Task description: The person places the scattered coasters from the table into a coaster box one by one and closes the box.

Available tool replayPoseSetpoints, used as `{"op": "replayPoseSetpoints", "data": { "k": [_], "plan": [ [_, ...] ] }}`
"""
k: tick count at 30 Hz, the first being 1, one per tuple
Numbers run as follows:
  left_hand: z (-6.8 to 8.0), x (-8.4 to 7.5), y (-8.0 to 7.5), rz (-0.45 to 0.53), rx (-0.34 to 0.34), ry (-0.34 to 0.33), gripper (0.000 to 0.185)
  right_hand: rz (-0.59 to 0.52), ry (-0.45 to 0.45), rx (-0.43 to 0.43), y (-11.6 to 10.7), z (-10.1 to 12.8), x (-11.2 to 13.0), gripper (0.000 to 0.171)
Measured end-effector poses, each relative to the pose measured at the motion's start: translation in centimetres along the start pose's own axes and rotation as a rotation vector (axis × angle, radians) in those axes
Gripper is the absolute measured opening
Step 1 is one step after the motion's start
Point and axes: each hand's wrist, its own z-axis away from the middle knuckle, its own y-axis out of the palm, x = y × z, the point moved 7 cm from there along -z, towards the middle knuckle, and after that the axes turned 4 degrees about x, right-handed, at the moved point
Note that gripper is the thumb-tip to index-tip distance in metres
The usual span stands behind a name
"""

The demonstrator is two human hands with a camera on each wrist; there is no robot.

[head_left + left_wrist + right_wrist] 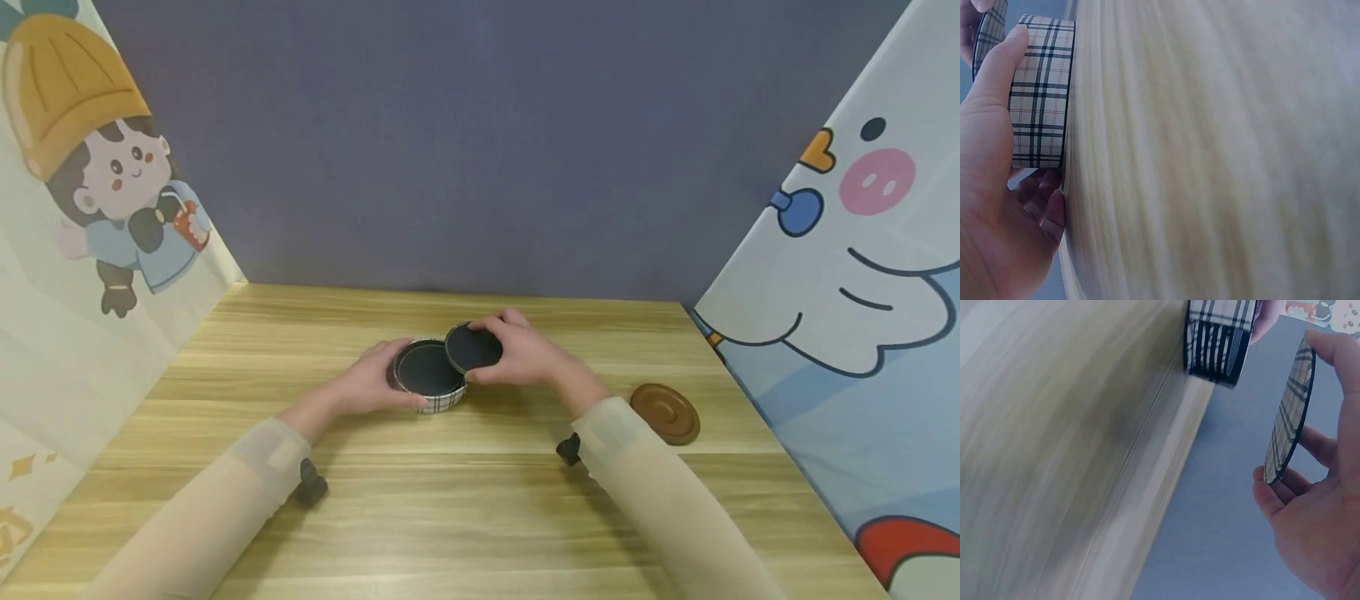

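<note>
A round plaid coaster holder (440, 403) with a dark inside stands on the wooden table. My left hand (372, 382) grips it from the left, thumb along the near side, as the left wrist view shows against the plaid wall (1038, 100). Above its right edge, my right hand (525, 352) holds a thin round coaster (472, 348) by the rim, tilted, black face toward the head camera. In the right wrist view the coaster's underside (1290, 415) is plaid, pinched between thumb and fingers. A gap in the holder's wall (1219, 340) shows dark and light stripes.
On the right of the wooden table (450, 517) lies a brown round disc (665, 414) with raised rings, beside my right sleeve. A grey panel (465, 150) rises behind the table. Cartoon-printed panels stand at the left (45, 333) and right (825, 400).
</note>
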Motion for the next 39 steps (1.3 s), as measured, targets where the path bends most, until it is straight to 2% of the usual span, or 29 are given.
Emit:
{"op": "replayPoseSetpoints", "data": {
  "k": [12,22,31,39],
  "plan": [
    [-0.1,0.1,0.1,-0.016,0.026,-0.007,0.124,-0.027,-0.015,0.021,1.9,-1.8,1.9,0.086],
    [0.0,-0.1,0.2,0.014,0.038,0.001,0.121,-0.018,-0.058,0.066,3.7,-3.0,3.6,0.084],
    [-0.1,-0.1,0.3,0.035,0.039,0.039,0.111,-0.004,-0.086,0.093,5.0,-3.5,4.4,0.081],
    [0.1,0.0,0.2,0.041,0.037,0.024,0.112,-0.019,-0.084,0.103,5.6,-3.9,4.3,0.080]
  ]
}}
